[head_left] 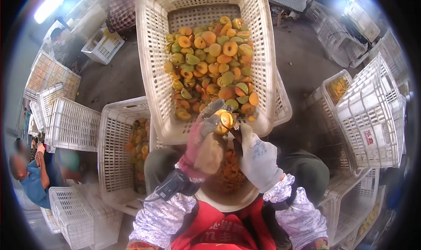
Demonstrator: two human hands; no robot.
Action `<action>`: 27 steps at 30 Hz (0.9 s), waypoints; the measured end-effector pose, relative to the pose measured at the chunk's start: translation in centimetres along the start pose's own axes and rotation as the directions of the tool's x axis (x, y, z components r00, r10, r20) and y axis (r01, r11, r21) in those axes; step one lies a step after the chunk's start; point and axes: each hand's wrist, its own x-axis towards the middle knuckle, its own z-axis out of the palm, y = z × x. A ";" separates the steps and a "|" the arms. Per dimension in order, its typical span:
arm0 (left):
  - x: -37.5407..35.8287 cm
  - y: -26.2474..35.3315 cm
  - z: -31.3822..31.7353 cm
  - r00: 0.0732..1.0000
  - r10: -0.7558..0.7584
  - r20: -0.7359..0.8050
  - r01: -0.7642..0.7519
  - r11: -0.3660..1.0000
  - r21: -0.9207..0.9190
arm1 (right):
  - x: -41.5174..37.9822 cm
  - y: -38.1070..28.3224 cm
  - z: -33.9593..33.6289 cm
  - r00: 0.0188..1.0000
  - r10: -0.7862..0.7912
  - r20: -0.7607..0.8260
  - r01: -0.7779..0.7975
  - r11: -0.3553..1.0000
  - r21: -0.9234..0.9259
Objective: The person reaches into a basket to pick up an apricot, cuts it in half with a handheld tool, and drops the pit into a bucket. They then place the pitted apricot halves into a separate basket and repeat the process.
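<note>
My left hand (206,140), in a dirty pink and grey glove, is closed round an orange-yellow fruit (225,120) whose cut face shows. Against the fruit's right side is a small dark tool (237,134), held in my right hand (258,156), which wears a whitish glove. The tool's exact shape is unclear. Both hands are over the near rim of a white crate (153,74) holding many orange and green fruits (212,57), several of them halved. Below my hands, a pale bucket (223,199) between my knees contains orange pieces (230,171).
Another white crate (112,158) with fruit stands to the left. Stacked crates (368,114) rise at the right, and more crates (72,123) stand at the left. A person in blue (37,180) is at the far left. Dark floor (298,48) shows beyond.
</note>
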 end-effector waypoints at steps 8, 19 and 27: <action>-0.5 -2.4 -1.4 0.965 0.257 0.059 -0.256 0.857 0.446 | -0.8 0.5 1.1 0.988 -0.134 0.073 0.151 0.930 -0.337; 1.4 -1.8 -0.7 0.984 -0.148 -0.102 0.111 0.947 -0.303 | -1.2 0.8 4.9 0.990 -0.138 0.033 0.136 0.989 0.051; 2.2 1.0 -0.6 0.943 -0.334 -0.004 0.333 0.942 0.032 | -0.3 1.3 0.9 0.983 -0.135 0.121 0.139 0.990 -0.027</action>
